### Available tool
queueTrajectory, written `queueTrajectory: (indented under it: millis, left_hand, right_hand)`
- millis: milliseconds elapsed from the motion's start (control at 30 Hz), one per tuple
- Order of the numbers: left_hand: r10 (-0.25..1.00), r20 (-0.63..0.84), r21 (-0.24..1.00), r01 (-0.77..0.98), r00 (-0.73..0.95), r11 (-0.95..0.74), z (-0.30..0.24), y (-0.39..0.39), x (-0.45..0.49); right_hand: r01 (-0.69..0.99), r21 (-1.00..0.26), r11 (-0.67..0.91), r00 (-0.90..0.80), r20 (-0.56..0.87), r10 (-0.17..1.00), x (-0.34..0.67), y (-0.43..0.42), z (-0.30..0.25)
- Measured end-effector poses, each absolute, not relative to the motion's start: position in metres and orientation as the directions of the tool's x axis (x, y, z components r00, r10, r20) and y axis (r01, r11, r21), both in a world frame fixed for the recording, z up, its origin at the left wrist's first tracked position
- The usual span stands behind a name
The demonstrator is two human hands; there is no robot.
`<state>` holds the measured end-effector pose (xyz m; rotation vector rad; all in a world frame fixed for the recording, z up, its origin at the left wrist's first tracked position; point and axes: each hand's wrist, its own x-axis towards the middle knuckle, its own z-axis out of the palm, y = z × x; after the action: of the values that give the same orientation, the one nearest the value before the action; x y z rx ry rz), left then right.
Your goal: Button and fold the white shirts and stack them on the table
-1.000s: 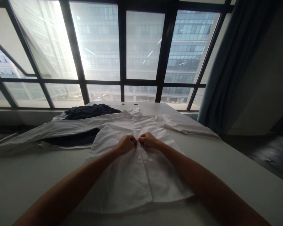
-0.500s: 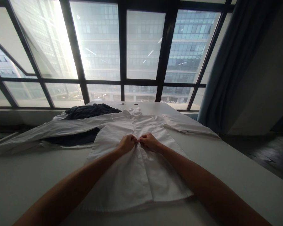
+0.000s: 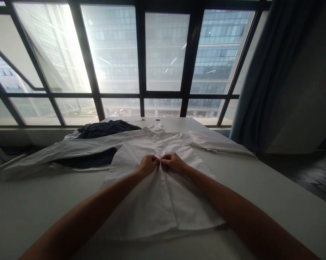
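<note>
A white button-up shirt (image 3: 141,213) lies spread on the table, its collar at the far end and its hem towards me. Both sleeves reach out to the sides. At the front placket, around mid-shirt, my left hand (image 3: 149,164) pinches the fabric. Close beside it, my right hand (image 3: 174,162) pinches the other side of the placket. The fingertips of the two hands almost meet, and the cloth is drawn up in small folds there. Any button between the fingers is too small to make out.
Dark clothing (image 3: 108,128) is heaped at the far left of the white table (image 3: 260,187), and a dark cloth (image 3: 89,159) shows below the left sleeve. Large windows (image 3: 165,54) stand behind. A blue curtain (image 3: 249,94) hangs at the right.
Both hands keep their pinch at nearly the same spot on the placket, with the fingertips slightly shifted. The whole view has moved a little.
</note>
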<state>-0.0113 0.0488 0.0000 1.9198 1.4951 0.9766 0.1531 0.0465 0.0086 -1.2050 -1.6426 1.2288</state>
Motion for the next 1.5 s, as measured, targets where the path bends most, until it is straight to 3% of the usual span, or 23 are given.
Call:
queueTrajectory:
  millis: [367, 600, 767, 900, 1133, 1333, 1500]
  left_hand:
    - [0.946, 0.283, 0.845, 0.426, 0.157, -0.323, -0.010, 0.054, -0.013]
    - [0.917, 0.355, 0.772, 0.497, 0.181, -0.397, -0.009, 0.051, -0.012]
    - [0.933, 0.325, 0.754, 0.553, 0.154, -0.354, 0.001, 0.043, -0.008]
    - [0.969, 0.224, 0.842, 0.480, 0.101, -0.245, 0.001, 0.044, -0.008]
    - [0.993, 0.048, 0.932, 0.353, 0.105, -0.082, 0.003, 0.052, -0.011]
    - [0.990, 0.071, 0.946, 0.307, 0.125, -0.107, -0.001, 0.053, -0.011]
    - [0.963, 0.181, 0.891, 0.381, 0.199, -0.246, -0.003, 0.054, -0.015]
  right_hand:
    - [0.430, -0.886, 0.174, -0.235, 0.076, 0.969, 0.151, 0.050, 0.005]
    - [0.654, -0.674, 0.343, -0.262, 0.224, 0.939, 0.151, 0.049, 0.008]
    - [0.725, -0.581, 0.369, -0.232, 0.297, 0.926, 0.147, 0.046, 0.005]
    - [0.763, -0.501, 0.408, -0.255, 0.347, 0.903, 0.146, 0.041, 0.003]
    - [0.738, -0.523, 0.427, -0.267, 0.355, 0.896, 0.146, 0.037, 0.003]
    - [0.767, -0.539, 0.348, -0.238, 0.264, 0.935, 0.146, 0.039, 0.006]
    - [0.750, -0.560, 0.351, -0.263, 0.234, 0.936, 0.148, 0.043, 0.007]
